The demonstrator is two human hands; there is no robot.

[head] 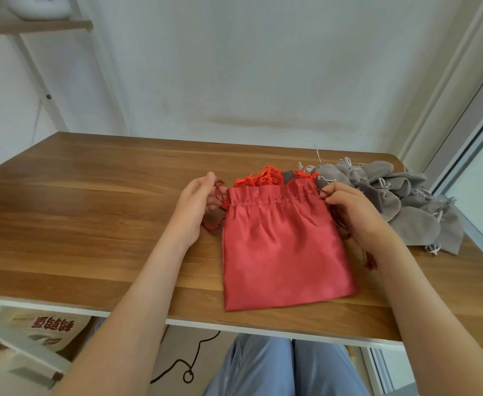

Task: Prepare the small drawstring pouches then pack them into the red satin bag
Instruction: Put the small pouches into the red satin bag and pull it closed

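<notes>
The red satin bag (283, 247) lies flat on the wooden table (91, 212), its gathered mouth pointing away from me. My left hand (196, 205) pinches the dark red drawstring (214, 218) at the bag's left side. On the right side, my right hand (354, 212) pinches the other cord end at the bag's top corner. Orange-red cords of small pouches (266, 177) show just behind the bag's mouth. A heap of several grey drawstring pouches (403, 201) lies to the right of the bag, behind my right hand.
The table's right edge runs close past the grey heap, beside a window frame (463, 155). A white shelf (34, 27) stands at the back left. Under the table are a printed sack (51, 330) and a black cable (188, 367).
</notes>
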